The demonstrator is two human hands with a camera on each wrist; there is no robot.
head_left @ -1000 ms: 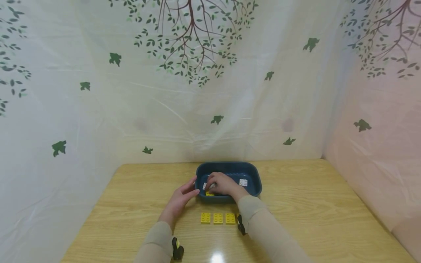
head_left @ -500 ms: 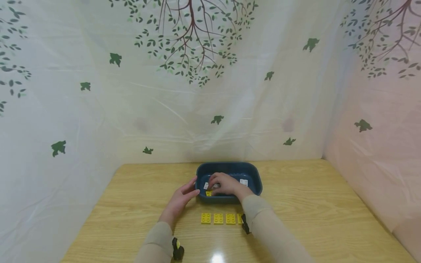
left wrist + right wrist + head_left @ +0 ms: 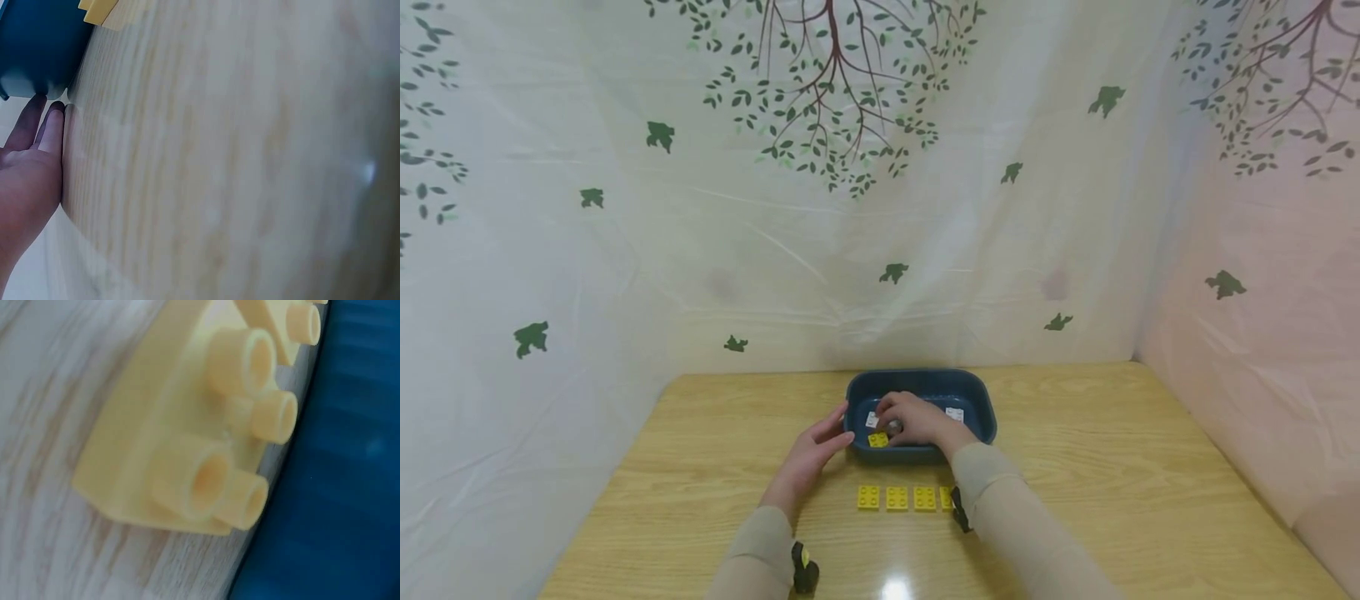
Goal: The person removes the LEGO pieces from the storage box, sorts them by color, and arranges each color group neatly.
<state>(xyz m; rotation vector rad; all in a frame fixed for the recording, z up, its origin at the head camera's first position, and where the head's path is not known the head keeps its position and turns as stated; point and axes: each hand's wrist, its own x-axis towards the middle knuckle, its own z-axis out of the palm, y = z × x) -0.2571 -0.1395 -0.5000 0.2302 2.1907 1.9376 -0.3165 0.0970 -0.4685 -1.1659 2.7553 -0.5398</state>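
Observation:
My left hand [image 3: 807, 458] rests with its fingers straight against the left side of the dark blue bin [image 3: 987, 408]. In the left wrist view the fingers [image 3: 53, 128] meet the bin's outer wall [image 3: 44, 50]. My right hand [image 3: 913, 419] reaches into the bin with fingers bent and thumb lowered. Beside its fingertips lies a yellow toy brick [image 3: 877, 439]. Something small and greyish [image 3: 893, 427] shows between finger and thumb; its kind is unclear. One white brick [image 3: 872, 419] lies at the bin's left, another white brick [image 3: 954, 413] at its right.
Several yellow bricks [image 3: 897, 498] stand in a row on the wooden table [image 3: 1112, 467] before the bin; the right wrist camera partly covers the rightmost. The right wrist view shows a yellow brick [image 3: 181, 425] close up. A printed cloth [image 3: 805, 275] hangs behind the table.
My right hand has shifted slightly right inside the bin, and more of the white and yellow bricks at the left shows. The yellow brick has turned a little. My left hand stays put.

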